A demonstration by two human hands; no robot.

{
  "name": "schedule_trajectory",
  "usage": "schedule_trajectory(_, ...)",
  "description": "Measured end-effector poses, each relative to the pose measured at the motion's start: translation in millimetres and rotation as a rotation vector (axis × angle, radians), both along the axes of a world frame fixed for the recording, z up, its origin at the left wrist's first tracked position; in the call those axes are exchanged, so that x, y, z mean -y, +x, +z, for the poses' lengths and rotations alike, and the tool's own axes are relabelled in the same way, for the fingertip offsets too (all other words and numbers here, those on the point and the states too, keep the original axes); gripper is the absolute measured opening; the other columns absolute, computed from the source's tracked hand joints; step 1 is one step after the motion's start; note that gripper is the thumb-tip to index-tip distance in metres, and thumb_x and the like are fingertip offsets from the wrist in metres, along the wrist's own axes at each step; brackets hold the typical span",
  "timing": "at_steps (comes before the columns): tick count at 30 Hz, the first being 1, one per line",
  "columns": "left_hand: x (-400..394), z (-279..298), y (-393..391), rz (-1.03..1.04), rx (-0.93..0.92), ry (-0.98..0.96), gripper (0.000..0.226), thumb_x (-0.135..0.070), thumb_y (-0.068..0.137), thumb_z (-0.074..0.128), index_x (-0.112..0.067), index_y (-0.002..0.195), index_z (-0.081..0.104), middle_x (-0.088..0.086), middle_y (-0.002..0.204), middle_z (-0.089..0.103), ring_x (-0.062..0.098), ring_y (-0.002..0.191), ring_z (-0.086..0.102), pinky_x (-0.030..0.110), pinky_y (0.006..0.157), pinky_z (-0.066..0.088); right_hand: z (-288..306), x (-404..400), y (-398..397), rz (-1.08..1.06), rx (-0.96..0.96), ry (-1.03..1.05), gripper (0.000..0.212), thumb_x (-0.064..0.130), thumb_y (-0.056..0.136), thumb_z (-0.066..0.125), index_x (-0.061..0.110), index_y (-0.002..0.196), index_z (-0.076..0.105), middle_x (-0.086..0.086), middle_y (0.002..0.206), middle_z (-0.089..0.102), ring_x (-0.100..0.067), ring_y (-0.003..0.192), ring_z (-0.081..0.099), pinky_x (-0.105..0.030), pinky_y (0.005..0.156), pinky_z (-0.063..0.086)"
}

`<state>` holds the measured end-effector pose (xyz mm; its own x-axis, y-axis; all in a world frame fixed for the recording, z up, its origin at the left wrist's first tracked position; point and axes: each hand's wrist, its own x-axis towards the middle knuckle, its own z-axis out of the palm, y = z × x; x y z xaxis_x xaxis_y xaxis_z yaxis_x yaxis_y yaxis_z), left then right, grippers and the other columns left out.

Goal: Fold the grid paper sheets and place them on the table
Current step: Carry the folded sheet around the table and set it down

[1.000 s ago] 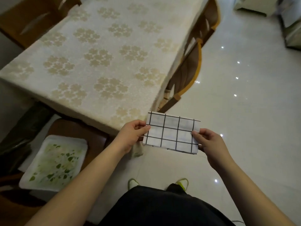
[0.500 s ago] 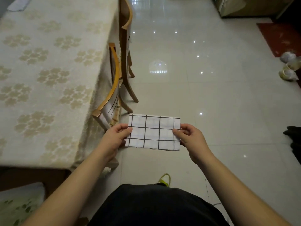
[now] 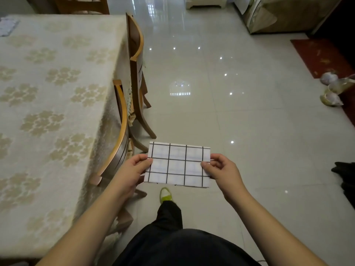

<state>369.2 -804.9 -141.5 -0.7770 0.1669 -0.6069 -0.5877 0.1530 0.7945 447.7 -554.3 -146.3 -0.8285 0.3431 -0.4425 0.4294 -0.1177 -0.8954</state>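
Note:
A folded white grid paper sheet point(image 3: 177, 165) with black lines hangs flat in front of me over the floor, to the right of the table. My left hand point(image 3: 132, 169) pinches its left edge and my right hand point(image 3: 222, 169) pinches its right edge. The table point(image 3: 48, 112), covered by a cream cloth with a gold flower pattern, fills the left side. Some pale paper point(image 3: 7, 25) lies on the table's far left corner, cut off by the frame edge.
Two wooden chairs point(image 3: 123, 121) point(image 3: 137, 60) are pushed in along the table's right side. Glossy tiled floor point(image 3: 240, 112) spreads ahead and right. A red mat point(image 3: 324, 58), slippers point(image 3: 334, 91) and a dark object point(image 3: 345, 177) sit at the right. One foot point(image 3: 165, 194) is stepping forward.
The view has swung right and I have stepped along the table's side; the table moved from ahead to my left. Both hands kept the same hold on the sheet.

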Motion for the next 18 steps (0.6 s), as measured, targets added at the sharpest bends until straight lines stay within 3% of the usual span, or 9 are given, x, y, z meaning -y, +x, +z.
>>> schedule_trajectory(3, -3, -7, -42, 0.029, 0.007, 0.055, 0.017, -0.016, 0.094, 0.06, -0.008, 0.108, 0.067, 0.013, 0.099, 0.073, 0.024, 0.086, 0.068, 0.03, 0.07, 0.056, 3, -4, -42, 0.02, 0.006, 0.024, 0.023, 0.008, 0.086, 0.072, 0.015, 0.105, 0.061, 0.002, 0.068, 0.052, -0.005, 0.061, 0.057, -0.017, 0.06, 0.05)
schedule_trajectory(6, -8, -7, -85, 0.074, 0.028, 0.101, 0.013, -0.014, 0.093, 0.061, -0.012, 0.103, 0.069, 0.014, 0.098, 0.074, 0.023, 0.084, 0.07, 0.035, 0.073, 0.057, 13, -8, -85, 0.016, 0.009, 0.059, 0.025, 0.008, 0.085, 0.073, 0.016, 0.106, 0.06, -0.001, 0.071, 0.049, -0.007, 0.062, 0.056, -0.017, 0.06, 0.05)
schedule_trajectory(10, -13, -1, -141, 0.052, 0.02, 0.107, 0.027, -0.029, 0.082, 0.072, -0.018, 0.106, 0.07, 0.021, 0.11, 0.069, 0.032, 0.093, 0.064, 0.045, 0.082, 0.05, 28, -15, -138, 0.028, -0.024, 0.086, 0.024, 0.007, 0.085, 0.072, 0.014, 0.107, 0.063, -0.003, 0.073, 0.051, -0.009, 0.065, 0.057, -0.018, 0.064, 0.051)
schedule_trajectory(13, -19, 4, -174, 0.032, -0.006, 0.105, 0.028, -0.03, 0.08, 0.071, -0.019, 0.106, 0.07, 0.019, 0.109, 0.07, 0.039, 0.101, 0.066, 0.053, 0.092, 0.051, 33, -19, -169, -0.004, -0.058, 0.077, 0.022, 0.003, 0.085, 0.071, 0.016, 0.101, 0.063, 0.003, 0.068, 0.054, -0.006, 0.061, 0.057, -0.015, 0.06, 0.049)
schedule_trajectory(18, -35, 7, -218, 0.061, -0.04, 0.071, 0.037, -0.034, 0.072, 0.074, -0.02, 0.106, 0.068, 0.012, 0.101, 0.073, 0.035, 0.097, 0.064, 0.051, 0.083, 0.05, 32, -30, -211, -0.019, -0.065, 0.058, 0.022, 0.002, 0.087, 0.069, 0.015, 0.103, 0.062, 0.014, 0.06, 0.062, -0.001, 0.059, 0.061, -0.016, 0.059, 0.048)
